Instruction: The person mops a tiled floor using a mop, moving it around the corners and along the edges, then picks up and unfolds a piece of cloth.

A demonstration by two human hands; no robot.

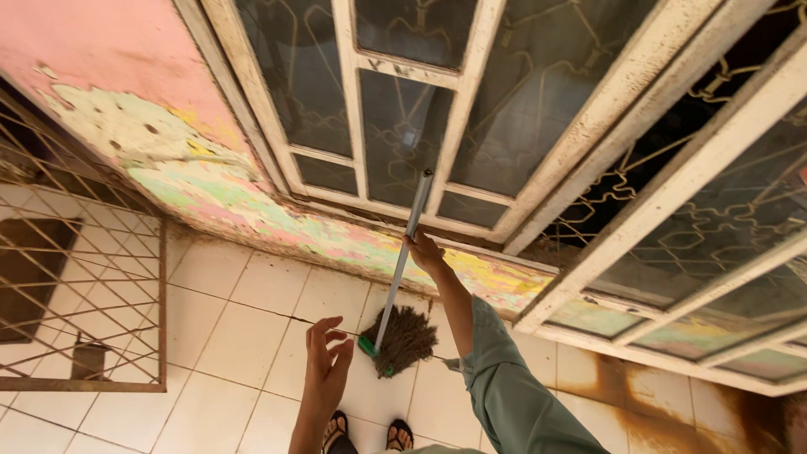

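Right sleeve [513,395]: grey-green, closest to the lens, running up from the bottom edge to the wrist.
Right hand [424,250]: fingers wrapped tight round the mop handle, partway up the pole.
Left hand [326,357]: empty, fingers spread and slightly curled, held in the air just left of the mop head and not touching it.
Mop [395,290]: grey pole tilted, its top end leaning toward the window; a green collar joins it to a brown, stringy head that rests on the floor.
Feet [367,435]: in dark sandals, at the bottom edge, just below the mop head.
Floor [244,311]: pale square tiles, with rusty brown stains at the right along the wall.
Wall [168,126]: pink paint peeling into green and yellow patches.
Window [403,109]: white, worn frames with dark panes and a curly metal grille behind; one sash at the right swings out.
Grate [76,277]: rusty diamond lattice at the left.
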